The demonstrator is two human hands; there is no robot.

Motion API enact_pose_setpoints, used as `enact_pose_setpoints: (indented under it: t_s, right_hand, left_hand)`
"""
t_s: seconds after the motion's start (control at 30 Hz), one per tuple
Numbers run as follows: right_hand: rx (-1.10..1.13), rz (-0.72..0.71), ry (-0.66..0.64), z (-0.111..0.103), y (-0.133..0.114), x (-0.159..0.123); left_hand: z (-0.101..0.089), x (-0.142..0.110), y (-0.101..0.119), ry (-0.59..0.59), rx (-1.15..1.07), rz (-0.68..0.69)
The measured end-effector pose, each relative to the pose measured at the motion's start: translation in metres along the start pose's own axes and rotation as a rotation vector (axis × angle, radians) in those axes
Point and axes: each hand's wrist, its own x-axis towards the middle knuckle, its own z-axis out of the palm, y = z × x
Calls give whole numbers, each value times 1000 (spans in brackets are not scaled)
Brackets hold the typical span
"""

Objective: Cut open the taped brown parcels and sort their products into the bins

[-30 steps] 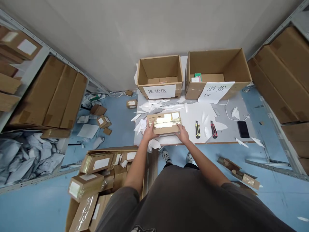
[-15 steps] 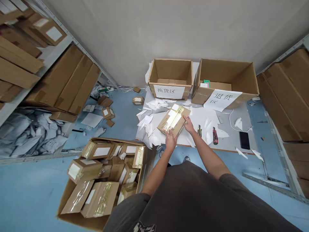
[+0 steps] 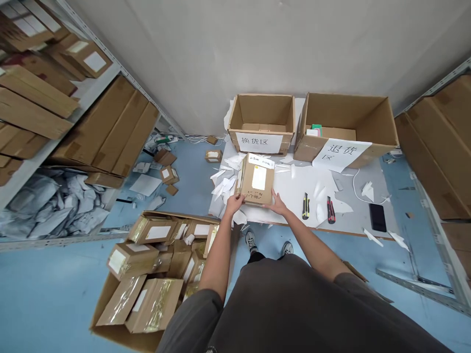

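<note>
A flat brown parcel with a white label lies lengthwise on the white table, near its front left corner. My left hand grips the parcel's near left corner. My right hand presses against its near right corner with the fingers bent round the edge. Two utility knives lie to the right of my right hand, a yellow one and a red one.
Two open cardboard boxes with paper signs stand at the table's back, the left box and the right box. A black phone and paper scraps lie on the table. A big carton of taped parcels sits on the floor to my left. Shelves flank both sides.
The parcel has been turned over and rotated: the taped face was up and lay crosswise, now a labelled face is up and it lies lengthwise. Both hands moved to its near corners.
</note>
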Motion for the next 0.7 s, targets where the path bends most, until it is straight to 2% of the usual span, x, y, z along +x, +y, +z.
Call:
enact_pose_setpoints:
  t_s: [0.07,0.13,0.3,0.37,0.43,0.53,0.63,0.7]
  right_hand:
    - [21,-57,-7,14,-3,0]
    - [15,-90,16,29,-11,2]
    - [-63,-111,94,57,-32,9]
    - [-84,-101,103,60,-37,5]
    - [-116,-83,126,54,-38,-5]
    - [-179,-102,221,29,-39,-31]
    - [-279,-173,343,-2,-42,-57]
    - [-355,-238,384,-16,-43,-68]
  left_hand:
    - [-2,3,-13,-43,-208,-87]
    - [0,3,-26,-33,-334,-149]
    - [7,0,-51,74,-443,-311]
    - [10,-1,-54,79,-487,-306]
    - [17,-3,-51,59,-535,-241]
    - [34,-12,-38,10,-625,-152]
    - [62,-28,-25,-58,-758,-130]
    - [84,-41,-22,-131,-851,-167]
